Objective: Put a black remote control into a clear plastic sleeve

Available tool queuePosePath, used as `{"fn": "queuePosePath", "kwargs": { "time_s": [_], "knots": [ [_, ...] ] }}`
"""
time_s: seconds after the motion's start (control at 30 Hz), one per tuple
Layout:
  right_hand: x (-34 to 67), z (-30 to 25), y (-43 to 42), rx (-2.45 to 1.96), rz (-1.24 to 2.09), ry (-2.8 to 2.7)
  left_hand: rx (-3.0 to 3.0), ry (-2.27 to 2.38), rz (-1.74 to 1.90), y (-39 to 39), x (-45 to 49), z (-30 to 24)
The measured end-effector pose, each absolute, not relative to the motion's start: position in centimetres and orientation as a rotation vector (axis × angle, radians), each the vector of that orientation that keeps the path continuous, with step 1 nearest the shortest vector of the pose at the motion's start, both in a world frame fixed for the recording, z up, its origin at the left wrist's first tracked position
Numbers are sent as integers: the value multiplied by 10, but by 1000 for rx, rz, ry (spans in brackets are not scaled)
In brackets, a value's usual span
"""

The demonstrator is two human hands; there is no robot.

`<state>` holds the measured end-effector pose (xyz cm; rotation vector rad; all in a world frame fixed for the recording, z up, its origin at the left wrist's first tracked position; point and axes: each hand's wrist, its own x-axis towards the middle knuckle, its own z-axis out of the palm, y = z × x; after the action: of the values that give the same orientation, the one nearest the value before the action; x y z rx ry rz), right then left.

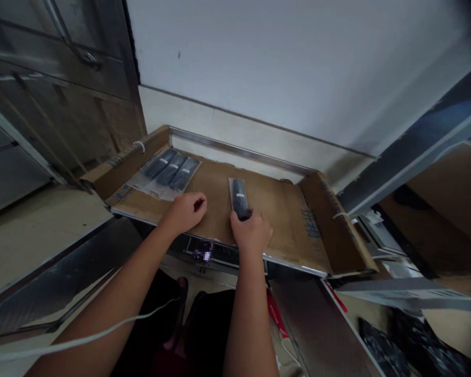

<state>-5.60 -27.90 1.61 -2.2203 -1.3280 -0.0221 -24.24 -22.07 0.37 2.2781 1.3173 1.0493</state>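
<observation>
My right hand (pixel 253 230) grips the near end of a clear plastic packet (pixel 239 196) with a dark, long item and a small white label inside. The packet lies on the cardboard-lined tray (pixel 278 207), its far end showing past my thumb. To its left, my left hand (pixel 186 212) is closed with fingers curled toward the thumb, and nothing shows in it. Just beyond that hand, several similar dark packets (pixel 171 172) lie side by side at the tray's left end. What exactly the dark items are, I cannot make out.
Folded cardboard walls (pixel 339 225) rise at both ends of the tray, held by white ties. Behind it stands a white wall (pixel 259 68). A pale cable (pixel 113 329) crosses below my left arm. Black plastic bags (pixel 392 335) lie on the floor at right.
</observation>
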Motion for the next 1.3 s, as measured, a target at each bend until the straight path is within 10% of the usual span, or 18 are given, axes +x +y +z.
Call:
{"fn": "queuePosePath", "kwargs": {
  "time_s": [1.3],
  "knots": [
    [-65,24,-285,-2270,24,-1532,2325,1357,1006,-234,-225,2]
  ]
}}
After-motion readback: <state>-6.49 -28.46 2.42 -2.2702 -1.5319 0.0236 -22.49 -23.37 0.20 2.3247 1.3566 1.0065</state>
